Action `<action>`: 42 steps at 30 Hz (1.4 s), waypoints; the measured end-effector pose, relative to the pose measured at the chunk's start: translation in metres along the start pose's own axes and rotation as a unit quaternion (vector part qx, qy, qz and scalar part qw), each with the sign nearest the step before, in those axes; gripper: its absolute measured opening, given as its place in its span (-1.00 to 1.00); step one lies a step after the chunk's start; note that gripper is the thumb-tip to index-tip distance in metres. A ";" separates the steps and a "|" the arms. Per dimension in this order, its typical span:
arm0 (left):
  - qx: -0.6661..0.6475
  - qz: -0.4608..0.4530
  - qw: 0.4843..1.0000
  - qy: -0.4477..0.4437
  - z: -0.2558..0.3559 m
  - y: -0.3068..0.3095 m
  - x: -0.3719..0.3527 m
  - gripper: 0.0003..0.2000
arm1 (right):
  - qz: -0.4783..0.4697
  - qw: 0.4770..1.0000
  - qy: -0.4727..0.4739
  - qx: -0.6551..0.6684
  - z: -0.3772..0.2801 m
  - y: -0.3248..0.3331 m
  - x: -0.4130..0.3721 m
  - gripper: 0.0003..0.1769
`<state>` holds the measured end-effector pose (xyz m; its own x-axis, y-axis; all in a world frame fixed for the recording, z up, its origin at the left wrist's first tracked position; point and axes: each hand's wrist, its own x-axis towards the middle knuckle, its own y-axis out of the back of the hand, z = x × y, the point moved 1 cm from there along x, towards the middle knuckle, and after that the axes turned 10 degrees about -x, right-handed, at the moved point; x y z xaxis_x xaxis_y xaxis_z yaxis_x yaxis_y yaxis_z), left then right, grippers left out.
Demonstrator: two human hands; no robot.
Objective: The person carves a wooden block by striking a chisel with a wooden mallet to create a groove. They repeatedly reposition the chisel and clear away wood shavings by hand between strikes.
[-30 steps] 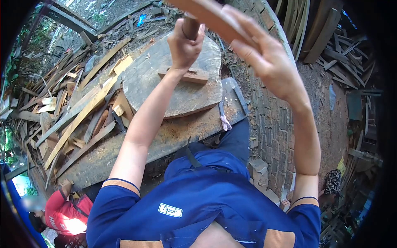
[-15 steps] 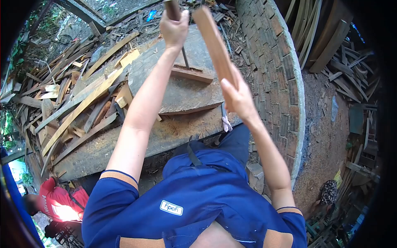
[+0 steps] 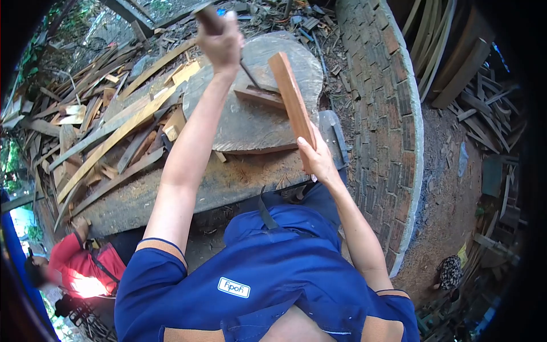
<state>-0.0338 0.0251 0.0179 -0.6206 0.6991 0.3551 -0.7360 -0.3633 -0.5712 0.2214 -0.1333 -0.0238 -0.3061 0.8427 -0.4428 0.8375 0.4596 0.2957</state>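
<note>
My left hand (image 3: 219, 48) is wrapped round the thick handle of a chisel (image 3: 249, 74), whose thin metal shaft slants down to a small wooden block (image 3: 259, 97). The tip meets the slot in the block's top. Under the block is a large round wood slab (image 3: 228, 126). In my right hand (image 3: 319, 158) is a flat reddish-brown wooden bar (image 3: 292, 97), gripped at its lower end. Its upper part is raised over the slab and covers the block's right end.
Long boards and scraps (image 3: 114, 149) are heaped at the left on a sawdust-covered bench (image 3: 134, 208). A curved brick wall (image 3: 379, 131) runs along the right. A person in red (image 3: 85, 268) is at the lower left.
The bar in my right hand has come down towards the slab. My left hand has shifted left, and the chisel leans more. The person in red has moved slightly.
</note>
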 end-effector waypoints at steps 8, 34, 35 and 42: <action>0.056 -0.066 0.996 -0.022 -0.025 -0.014 -0.016 -0.83 | 0.010 0.999 0.017 -0.040 0.010 0.001 0.005 -0.30; 0.167 -0.140 0.962 -0.163 -0.021 -0.042 -0.036 -0.81 | 0.124 0.915 0.237 -0.302 -0.160 0.089 -0.005 -0.37; 0.182 -0.138 0.966 -0.122 -0.024 -0.037 -0.035 -0.81 | 0.120 0.915 0.235 -0.304 -0.154 0.085 -0.007 -0.37; 0.011 0.030 0.997 0.077 -0.027 0.008 0.006 -0.84 | 0.042 0.991 0.046 -0.122 -0.052 0.033 0.009 -0.31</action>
<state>-0.0360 0.0432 -0.0050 -0.6155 0.7616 0.2026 -0.7060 -0.4185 -0.5714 0.2232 -0.0958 0.0258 -0.2895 0.8974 -0.3329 0.7309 0.4318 0.5285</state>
